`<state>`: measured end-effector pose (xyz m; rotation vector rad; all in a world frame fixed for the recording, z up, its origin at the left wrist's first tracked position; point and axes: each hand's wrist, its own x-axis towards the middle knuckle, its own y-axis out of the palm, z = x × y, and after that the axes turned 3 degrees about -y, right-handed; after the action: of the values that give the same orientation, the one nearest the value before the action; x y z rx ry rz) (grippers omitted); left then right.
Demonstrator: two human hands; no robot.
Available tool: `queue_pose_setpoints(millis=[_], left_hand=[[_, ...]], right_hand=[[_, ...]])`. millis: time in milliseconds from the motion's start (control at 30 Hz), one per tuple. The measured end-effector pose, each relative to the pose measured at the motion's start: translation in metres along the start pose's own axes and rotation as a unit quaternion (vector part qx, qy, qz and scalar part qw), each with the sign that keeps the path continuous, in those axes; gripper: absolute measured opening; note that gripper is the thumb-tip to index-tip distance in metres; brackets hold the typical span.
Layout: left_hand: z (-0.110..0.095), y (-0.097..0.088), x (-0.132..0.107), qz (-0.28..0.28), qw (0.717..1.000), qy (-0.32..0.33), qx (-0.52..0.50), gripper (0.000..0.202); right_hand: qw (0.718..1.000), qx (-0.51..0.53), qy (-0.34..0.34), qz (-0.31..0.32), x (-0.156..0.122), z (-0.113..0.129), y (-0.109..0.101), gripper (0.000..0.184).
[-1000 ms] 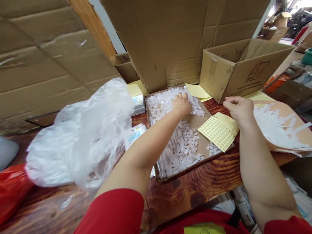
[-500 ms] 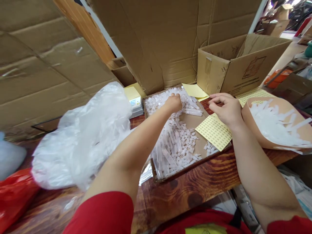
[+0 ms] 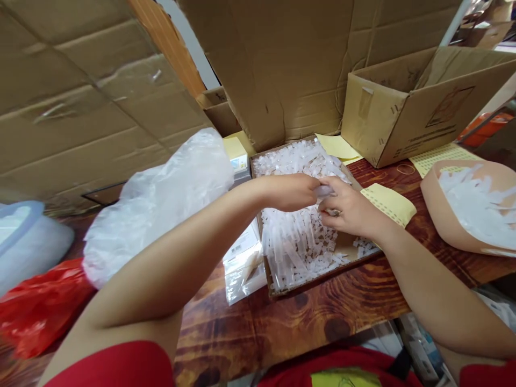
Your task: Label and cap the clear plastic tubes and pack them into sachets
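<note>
Over a shallow cardboard tray (image 3: 290,292), my two hands meet. My left hand (image 3: 293,192) is closed, with its fingertips mostly hidden, on one end of a small clear plastic tube (image 3: 323,191). My right hand (image 3: 347,208) pinches at the other end of that tube, its lower fingers curled. Clear plastic tubes (image 3: 288,244) lie in a heap at the tray's near left, with small whitish plastic pieces (image 3: 328,258) beside them. More clear pieces (image 3: 290,156) fill the far part. A yellow sticker sheet (image 3: 389,204) lies curled beyond my right wrist.
An open cardboard box (image 3: 419,121) stands at the back right, near a tan bin (image 3: 439,215) of white strips. On the left are a large clear plastic bag (image 3: 161,199), a red bag (image 3: 44,306) and a bluish tub (image 3: 32,242). A flat plastic packet (image 3: 244,269) touches the tray's left side.
My left hand has come nearer from the far part of the tray. My right hand has moved left from above the sticker sheet to meet it at the tube. The view has shifted left.
</note>
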<state>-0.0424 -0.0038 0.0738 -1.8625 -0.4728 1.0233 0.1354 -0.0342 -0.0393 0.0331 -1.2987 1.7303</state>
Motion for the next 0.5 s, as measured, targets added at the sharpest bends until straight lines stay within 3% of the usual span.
queue_pose_setpoints(millis=[167, 267, 367, 500], left_hand=[[0.005, 0.002, -0.006, -0.025, 0.994, -0.058, -0.090, 0.021], [0.011, 0.004, -0.007, -0.036, 0.986, -0.054, -0.156, 0.021], [0.016, 0.007, -0.011, -0.063, 0.974, -0.043, -0.215, 0.025], [0.019, 0.012, -0.019, -0.070, 0.973, -0.057, -0.213, 0.039]], right_hand=[[0.997, 0.064, 0.035, -0.022, 0.000, 0.011, -0.001, 0.010], [0.994, 0.080, 0.064, -0.031, 0.001, 0.018, 0.000, 0.012], [0.990, 0.106, 0.091, -0.033, 0.000, 0.022, 0.000, 0.012], [0.987, 0.132, 0.096, 0.004, -0.002, 0.025, 0.000, 0.010]])
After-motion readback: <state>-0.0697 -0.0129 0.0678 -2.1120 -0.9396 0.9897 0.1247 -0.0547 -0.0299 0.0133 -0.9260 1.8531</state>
